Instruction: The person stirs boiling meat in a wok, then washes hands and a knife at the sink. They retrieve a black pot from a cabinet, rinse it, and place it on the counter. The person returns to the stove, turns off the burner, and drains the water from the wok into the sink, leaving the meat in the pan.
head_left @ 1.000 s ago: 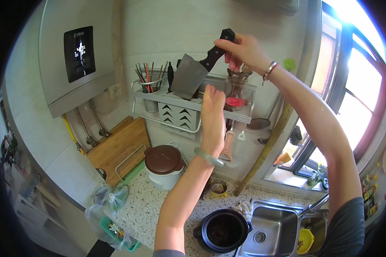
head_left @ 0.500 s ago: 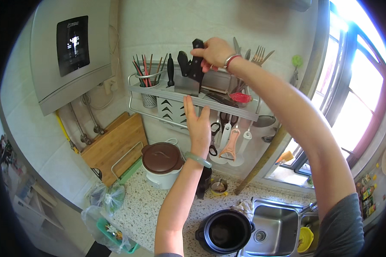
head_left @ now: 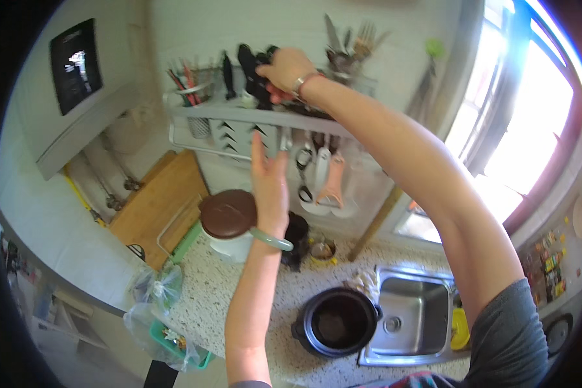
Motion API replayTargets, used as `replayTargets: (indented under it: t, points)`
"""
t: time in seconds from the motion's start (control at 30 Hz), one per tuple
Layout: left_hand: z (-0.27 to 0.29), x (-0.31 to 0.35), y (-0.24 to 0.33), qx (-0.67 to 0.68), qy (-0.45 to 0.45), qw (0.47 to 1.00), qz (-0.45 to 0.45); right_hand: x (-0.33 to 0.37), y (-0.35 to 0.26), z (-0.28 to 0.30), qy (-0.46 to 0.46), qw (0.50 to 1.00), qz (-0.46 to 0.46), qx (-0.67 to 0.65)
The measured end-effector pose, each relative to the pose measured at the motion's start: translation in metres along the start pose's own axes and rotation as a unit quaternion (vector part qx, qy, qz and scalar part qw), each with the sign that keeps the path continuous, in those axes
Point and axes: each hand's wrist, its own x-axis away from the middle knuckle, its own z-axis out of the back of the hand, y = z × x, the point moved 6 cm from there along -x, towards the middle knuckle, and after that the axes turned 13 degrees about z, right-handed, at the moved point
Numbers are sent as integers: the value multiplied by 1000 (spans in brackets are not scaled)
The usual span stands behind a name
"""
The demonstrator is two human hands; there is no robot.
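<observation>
Lower now at the silver metal wall rack (head_left: pixel 226 114), 12 o'clock: your bare right hand (head_left: pixel 290 72), gripping the black-handled cleaver (head_left: pixel 263 97). Your bare left hand (head_left: pixel 270 184), fingers extended, empty, is below at 6 o'clock. Blade's hidden; misaimed release could drop it onto those fingers.

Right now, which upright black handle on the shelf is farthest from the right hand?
The slim black handle nearest the chopsticks; the other black handles cluster by the right hand.

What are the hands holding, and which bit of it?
The right hand holds a knife by its black handle; blur hides exactly how the fingers grip. The left hand is open and holds nothing.
</observation>
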Motion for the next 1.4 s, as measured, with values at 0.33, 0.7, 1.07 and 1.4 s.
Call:
replayTargets:
  t: [0.33, 0.7, 1.07, 1.4]
  points:
    - [-17, 111, 1, 72, -47, 992, 92, 197, -32, 40, 36, 977, 76, -198]
    - [-146, 301, -90, 80, -237, 926, 282, 668, 84, 122, 243, 762, -443, -405]
    - [-306, 671, -105, 26, -583, 613, 533, 994, -81, 253, 531, 683, -447, -229]
    - [-318, 991, -44, -69, -753, 333, 564, 1226, -320, 293, 640, 497, -578, -97]
